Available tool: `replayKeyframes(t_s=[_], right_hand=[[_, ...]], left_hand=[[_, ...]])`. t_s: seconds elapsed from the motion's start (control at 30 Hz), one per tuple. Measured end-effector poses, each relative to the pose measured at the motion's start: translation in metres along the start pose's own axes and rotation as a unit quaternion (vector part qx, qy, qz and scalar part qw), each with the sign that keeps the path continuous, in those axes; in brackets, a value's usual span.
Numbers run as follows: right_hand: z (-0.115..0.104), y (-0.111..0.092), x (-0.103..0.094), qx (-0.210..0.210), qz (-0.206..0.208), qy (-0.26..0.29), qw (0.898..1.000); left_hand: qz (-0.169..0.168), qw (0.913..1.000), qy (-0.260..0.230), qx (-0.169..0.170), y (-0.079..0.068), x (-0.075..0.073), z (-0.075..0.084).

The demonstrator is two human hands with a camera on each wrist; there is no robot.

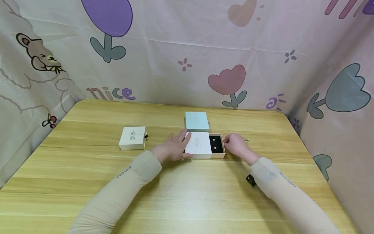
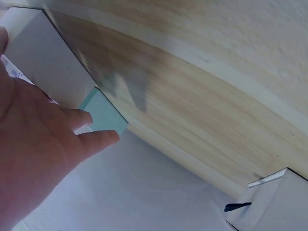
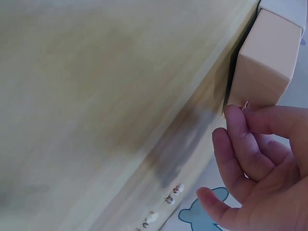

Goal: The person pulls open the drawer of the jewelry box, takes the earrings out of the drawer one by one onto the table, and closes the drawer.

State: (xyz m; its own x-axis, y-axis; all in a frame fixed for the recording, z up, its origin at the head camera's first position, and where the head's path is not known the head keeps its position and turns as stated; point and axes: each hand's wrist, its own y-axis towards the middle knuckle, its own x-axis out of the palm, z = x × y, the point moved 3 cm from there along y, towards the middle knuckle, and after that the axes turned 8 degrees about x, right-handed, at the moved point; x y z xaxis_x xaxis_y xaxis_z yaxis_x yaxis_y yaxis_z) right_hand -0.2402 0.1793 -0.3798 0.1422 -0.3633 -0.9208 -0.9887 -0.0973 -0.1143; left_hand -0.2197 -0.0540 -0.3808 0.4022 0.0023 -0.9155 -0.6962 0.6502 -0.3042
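Observation:
A white drawer-style jewelry box [image 1: 199, 146] lies on the wooden table, its peach drawer [image 3: 269, 53] partly out to the right. Inside, a black insert [image 1: 217, 144] bears two small pearl-like stud earrings [image 1: 214, 139]. My left hand [image 1: 175, 148] rests on the left end of the box's outer sleeve, fingers spread. At the drawer's right end, my right hand [image 1: 236, 144] pinches a small pull tab [image 3: 246, 104] between thumb and forefinger; the fingertips mostly hide it. Directly behind the white box stands a light blue box [image 1: 197, 121].
Another white box [image 1: 132, 138] with a black tab stands to the left. Dangling earrings [image 3: 174, 193] lie on the table beyond my right hand. A small black object [image 1: 250, 180] sits by the right sleeve, partly covered. A printed curtain [image 1: 163, 65] closes off the back.

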Motion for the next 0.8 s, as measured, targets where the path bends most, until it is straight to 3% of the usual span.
replayKeyframes(t_s=[0.1, 0.2, 0.27, 0.37, 0.53, 0.8], right_hand=[[0.000, 0.000, -0.002, 0.003, 0.003, -0.018, 1.000], [-0.006, 0.000, -0.008, -0.004, 0.039, -0.040, 0.998], [-0.013, 0.000, -0.011, -0.024, 0.073, -0.057, 0.995], [-0.025, -0.001, -0.010, -0.086, 0.120, -0.094, 0.985], [-0.038, 0.000, 0.005, -0.151, 0.123, -0.166, 0.967], [-0.042, 0.004, 0.013, -0.159, 0.129, -0.221, 0.954]], left_hand=[[0.000, 1.0000, 0.002, 0.000, 0.000, 0.000, 0.000], [0.000, 1.0000, 0.003, 0.002, 0.000, 0.000, -0.001], [0.001, 1.0000, 0.002, 0.003, 0.000, 0.000, -0.001], [0.002, 1.0000, 0.000, 0.003, 0.000, 0.001, -0.001], [0.003, 1.0000, 0.001, 0.001, 0.000, 0.000, -0.001], [0.003, 1.0000, -0.004, 0.000, 0.000, 0.001, -0.001]])
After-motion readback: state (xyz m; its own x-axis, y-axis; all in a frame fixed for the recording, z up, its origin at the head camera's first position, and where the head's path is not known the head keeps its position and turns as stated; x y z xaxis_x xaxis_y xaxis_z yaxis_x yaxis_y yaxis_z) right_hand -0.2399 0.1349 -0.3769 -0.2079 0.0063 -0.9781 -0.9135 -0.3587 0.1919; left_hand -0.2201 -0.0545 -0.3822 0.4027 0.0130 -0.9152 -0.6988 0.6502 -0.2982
